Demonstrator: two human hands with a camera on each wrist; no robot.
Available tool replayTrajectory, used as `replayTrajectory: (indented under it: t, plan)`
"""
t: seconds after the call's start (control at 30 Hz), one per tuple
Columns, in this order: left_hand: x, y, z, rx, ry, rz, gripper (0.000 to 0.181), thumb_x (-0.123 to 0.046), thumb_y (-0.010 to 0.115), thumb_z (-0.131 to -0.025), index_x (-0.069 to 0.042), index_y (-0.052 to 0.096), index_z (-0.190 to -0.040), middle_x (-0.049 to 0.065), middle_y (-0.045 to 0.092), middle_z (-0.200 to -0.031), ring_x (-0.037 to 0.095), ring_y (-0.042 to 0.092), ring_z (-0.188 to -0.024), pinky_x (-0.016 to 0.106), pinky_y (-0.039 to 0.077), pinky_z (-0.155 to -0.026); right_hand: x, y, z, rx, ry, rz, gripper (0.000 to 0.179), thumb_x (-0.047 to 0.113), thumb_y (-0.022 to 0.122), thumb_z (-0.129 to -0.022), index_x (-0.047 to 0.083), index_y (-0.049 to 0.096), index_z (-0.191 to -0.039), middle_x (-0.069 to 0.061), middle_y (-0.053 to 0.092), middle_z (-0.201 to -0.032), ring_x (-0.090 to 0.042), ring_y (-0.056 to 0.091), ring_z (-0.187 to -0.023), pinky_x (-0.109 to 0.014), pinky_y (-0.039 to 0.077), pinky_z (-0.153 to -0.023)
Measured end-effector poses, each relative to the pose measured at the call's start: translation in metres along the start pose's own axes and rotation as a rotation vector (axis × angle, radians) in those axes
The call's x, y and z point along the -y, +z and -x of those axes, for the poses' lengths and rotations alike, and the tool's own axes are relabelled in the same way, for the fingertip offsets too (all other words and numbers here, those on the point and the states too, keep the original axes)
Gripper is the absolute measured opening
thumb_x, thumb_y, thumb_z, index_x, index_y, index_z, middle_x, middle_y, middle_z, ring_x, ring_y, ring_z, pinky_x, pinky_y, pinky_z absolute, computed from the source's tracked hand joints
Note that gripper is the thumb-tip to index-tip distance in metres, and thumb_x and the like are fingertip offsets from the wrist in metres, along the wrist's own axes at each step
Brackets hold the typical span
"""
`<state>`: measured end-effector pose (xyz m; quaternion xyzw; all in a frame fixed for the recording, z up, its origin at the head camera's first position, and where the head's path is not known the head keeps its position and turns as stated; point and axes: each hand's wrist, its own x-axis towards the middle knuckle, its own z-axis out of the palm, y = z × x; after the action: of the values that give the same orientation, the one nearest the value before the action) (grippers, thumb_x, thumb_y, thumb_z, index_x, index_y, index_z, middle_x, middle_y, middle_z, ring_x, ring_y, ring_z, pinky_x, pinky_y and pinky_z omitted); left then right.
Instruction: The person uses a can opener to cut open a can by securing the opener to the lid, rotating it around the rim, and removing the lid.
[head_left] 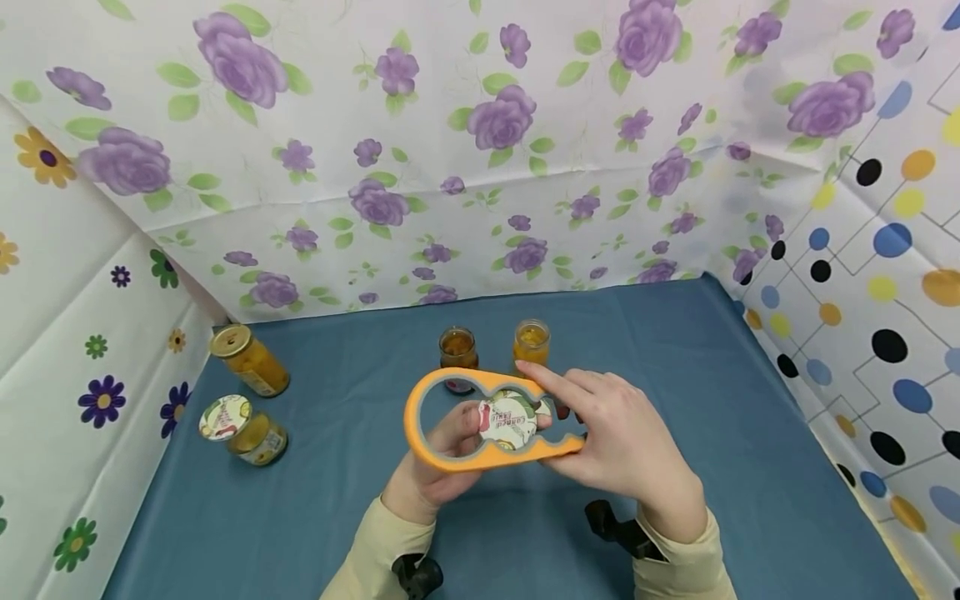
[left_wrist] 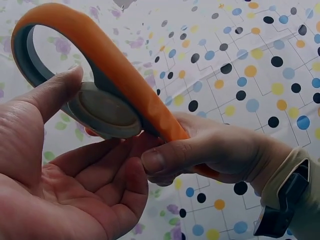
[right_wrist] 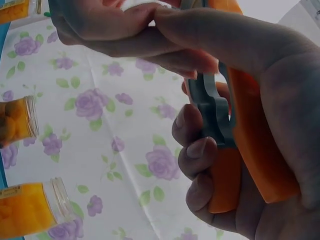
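Note:
My right hand (head_left: 626,425) grips the handle end of an orange jar opener (head_left: 427,450) with a grey lining, held up above the table. A round printed jar lid (head_left: 508,419) sits within the opener's narrower opening; its metal underside shows in the left wrist view. My left hand (left_wrist: 75,185) is under the opener, its thumb (left_wrist: 65,87) on the lid's edge and a fingertip at the opposite side, pinching it. In the right wrist view, my right fingers (right_wrist: 197,150) curl around the orange handle. Behind the opener stand two lidless jars, a darker one (head_left: 459,346) and a yellow one (head_left: 532,340).
At the left of the blue tablecloth (head_left: 330,517) are two lidded jars, one with a gold lid (head_left: 251,360) and one with a printed lid (head_left: 243,429). Patterned cloth walls (head_left: 420,208) rise at the back and both sides.

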<state>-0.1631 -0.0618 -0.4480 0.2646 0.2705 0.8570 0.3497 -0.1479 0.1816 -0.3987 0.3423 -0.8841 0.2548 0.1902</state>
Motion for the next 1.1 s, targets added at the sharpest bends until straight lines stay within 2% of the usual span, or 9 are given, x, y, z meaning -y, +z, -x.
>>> replayTrajectory:
  t: [0.23,0.47,0.53,0.7,0.87,1.1]
  plan:
    - [0.0010,-0.0014,-0.0003,-0.014,-0.014,0.024,0.059,-0.041,0.072,-0.104,-0.004,0.060,-0.147,0.009,0.068,-0.139,0.019,0.063,-0.131,0.035,0.048,-0.114,-0.0007,-0.0007,-0.0008,0.014,-0.015,0.005,0.091,0.032,0.093,-0.078,0.033,0.053,-0.159,0.017,0.054,-0.087,-0.004,0.047,-0.071,-0.029,0.041,-0.065]
    - [-0.0013,-0.0024,0.0006,-0.027,-0.034,-0.013,0.048,-0.046,0.080,-0.098,-0.010,0.074,-0.128,0.002,0.076,-0.120,0.010,0.070,-0.112,0.023,0.055,-0.096,0.0012,-0.0009,-0.0010,0.017,-0.020,0.011,0.089,0.037,0.094,-0.078,0.031,0.056,-0.158,0.017,0.052,-0.085,-0.002,0.043,-0.070,-0.029,0.039,-0.064]
    - [-0.0017,-0.0021,0.0005,-0.024,-0.036,-0.015,0.048,-0.047,0.080,-0.097,-0.011,0.074,-0.128,0.002,0.076,-0.120,0.009,0.070,-0.111,0.023,0.055,-0.096,0.0019,-0.0010,-0.0009,0.019,-0.018,0.013,0.089,0.037,0.094,-0.078,0.031,0.056,-0.158,0.017,0.051,-0.085,-0.002,0.042,-0.070,-0.029,0.039,-0.064]
    - [-0.0007,-0.0006,-0.0007,-0.001,-0.033,0.007,0.057,-0.046,0.078,-0.099,-0.007,0.067,-0.139,0.007,0.073,-0.131,0.014,0.068,-0.122,0.029,0.053,-0.105,0.0029,-0.0014,0.0003,0.017,-0.016,0.017,0.089,0.037,0.094,-0.078,0.031,0.055,-0.158,0.017,0.052,-0.085,-0.002,0.043,-0.071,-0.029,0.039,-0.065]
    - [0.0014,0.0010,-0.0009,-0.006,-0.026,0.025,0.061,-0.045,0.077,-0.100,-0.006,0.063,-0.145,0.007,0.070,-0.136,0.018,0.065,-0.129,0.035,0.050,-0.111,0.0041,-0.0017,0.0012,0.015,-0.016,0.021,0.090,0.036,0.094,-0.078,0.030,0.055,-0.158,0.017,0.053,-0.085,-0.002,0.044,-0.072,-0.029,0.039,-0.065]
    - [0.0022,0.0019,-0.0012,-0.013,-0.033,0.019,0.063,-0.048,0.080,-0.097,-0.008,0.065,-0.144,0.006,0.071,-0.134,0.018,0.066,-0.127,0.036,0.050,-0.111,0.0064,-0.0036,0.0015,0.014,-0.022,0.032,0.088,0.039,0.094,-0.079,0.029,0.056,-0.158,0.016,0.052,-0.085,-0.002,0.044,-0.072,-0.029,0.039,-0.065]
